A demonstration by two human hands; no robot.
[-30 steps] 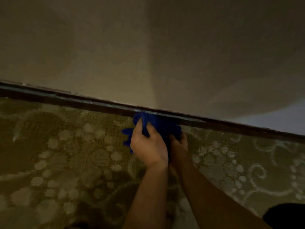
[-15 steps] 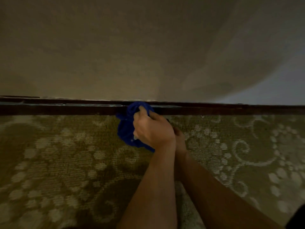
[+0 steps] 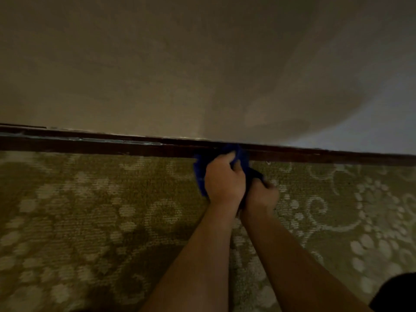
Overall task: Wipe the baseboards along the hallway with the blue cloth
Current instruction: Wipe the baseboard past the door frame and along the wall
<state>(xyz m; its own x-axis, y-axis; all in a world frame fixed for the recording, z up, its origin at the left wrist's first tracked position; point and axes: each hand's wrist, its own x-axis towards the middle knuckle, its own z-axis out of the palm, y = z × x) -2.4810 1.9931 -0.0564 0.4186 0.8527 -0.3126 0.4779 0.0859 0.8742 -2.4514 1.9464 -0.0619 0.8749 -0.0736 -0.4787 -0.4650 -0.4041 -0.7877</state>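
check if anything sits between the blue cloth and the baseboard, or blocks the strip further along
Nothing visible does. The blue cloth, gripped by the left hand and right hand, already meets the baseboard, whose visible length on both sides is bare above the carpet.

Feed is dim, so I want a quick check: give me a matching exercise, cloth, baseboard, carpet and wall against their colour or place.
Things:
1. cloth
2. baseboard
3. carpet
4. wall

Descriptions:
A. plain beige, above the dark strip
B. blue, bunched in both hands
C. dark brown strip where wall meets floor
D. olive with pale floral pattern

Pairs: 1-B, 2-C, 3-D, 4-A
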